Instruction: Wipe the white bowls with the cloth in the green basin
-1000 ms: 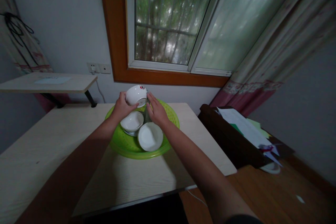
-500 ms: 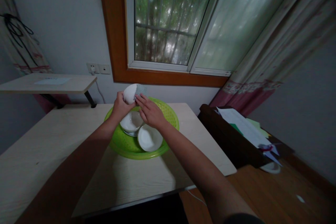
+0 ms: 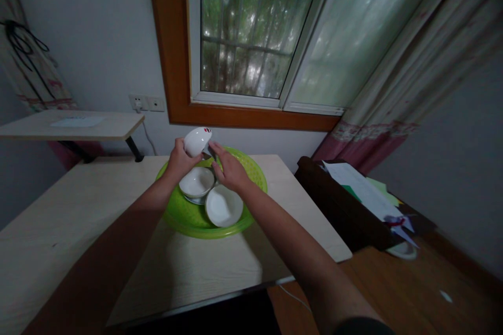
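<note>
My left hand (image 3: pixel 183 158) grips a white bowl (image 3: pixel 196 141), tilted with its outside facing me; small red marks show near its upper right edge. Against the right side of that bowl is my right hand (image 3: pixel 230 167), its fingers closed on a grey cloth (image 3: pixel 209 152) that is mostly hidden. Both hands are above a bright green basket (image 3: pixel 196 230). Inside it, a second white bowl (image 3: pixel 196 182) sits on a dish, whose edge shows underneath. To its right lies another white bowl (image 3: pixel 223 207), facing up.
The basket stands on a pale wooden table (image 3: pixel 129 251) near the wall under the window. A raised shelf (image 3: pixel 110 125) is at the left. Right of the table, papers (image 3: pixel 361 193) lie on a dark brown piece of furniture (image 3: pixel 326 204).
The cloth has slid off the bowl's outer right side toward its edge, uncovering the red marks. My right hand has shifted slightly right and down; the left hand keeps its hold.
</note>
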`<action>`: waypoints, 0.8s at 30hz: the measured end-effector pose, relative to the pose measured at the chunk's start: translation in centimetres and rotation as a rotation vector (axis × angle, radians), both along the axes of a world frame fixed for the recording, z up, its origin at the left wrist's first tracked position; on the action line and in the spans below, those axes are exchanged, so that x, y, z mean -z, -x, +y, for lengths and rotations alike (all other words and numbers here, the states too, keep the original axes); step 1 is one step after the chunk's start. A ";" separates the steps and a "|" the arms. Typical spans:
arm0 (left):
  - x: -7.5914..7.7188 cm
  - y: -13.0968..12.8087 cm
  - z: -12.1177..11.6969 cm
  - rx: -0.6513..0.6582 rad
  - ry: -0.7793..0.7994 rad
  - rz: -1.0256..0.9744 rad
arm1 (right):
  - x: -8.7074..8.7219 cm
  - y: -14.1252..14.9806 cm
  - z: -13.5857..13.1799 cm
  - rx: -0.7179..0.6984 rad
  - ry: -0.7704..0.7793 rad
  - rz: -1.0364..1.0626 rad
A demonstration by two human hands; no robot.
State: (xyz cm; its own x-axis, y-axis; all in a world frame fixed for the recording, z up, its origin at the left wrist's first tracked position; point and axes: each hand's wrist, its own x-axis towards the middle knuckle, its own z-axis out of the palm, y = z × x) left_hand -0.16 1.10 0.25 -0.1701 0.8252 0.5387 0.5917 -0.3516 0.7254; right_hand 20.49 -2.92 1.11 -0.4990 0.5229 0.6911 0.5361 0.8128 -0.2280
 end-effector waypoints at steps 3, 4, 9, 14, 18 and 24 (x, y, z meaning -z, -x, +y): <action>-0.1 0.0 -0.1 0.004 0.002 0.044 | -0.1 0.3 -0.1 -0.058 -0.059 -0.086; -0.1 0.0 -0.2 0.000 -0.001 0.051 | -0.2 0.4 -0.1 -0.070 -0.072 -0.103; -0.2 -0.1 -0.3 0.001 -0.009 0.017 | -0.3 0.5 -0.1 -0.022 -0.070 -0.081; 0.3 0.0 0.1 0.004 -0.028 -0.029 | 0.3 -0.1 0.5 0.097 -0.004 0.024; 0.4 0.1 0.2 0.020 -0.030 -0.039 | 0.7 -0.4 1.1 0.151 0.053 0.050; 0.6 0.1 0.3 0.033 -0.017 -0.031 | 0.6 -0.5 0.9 0.133 0.014 0.030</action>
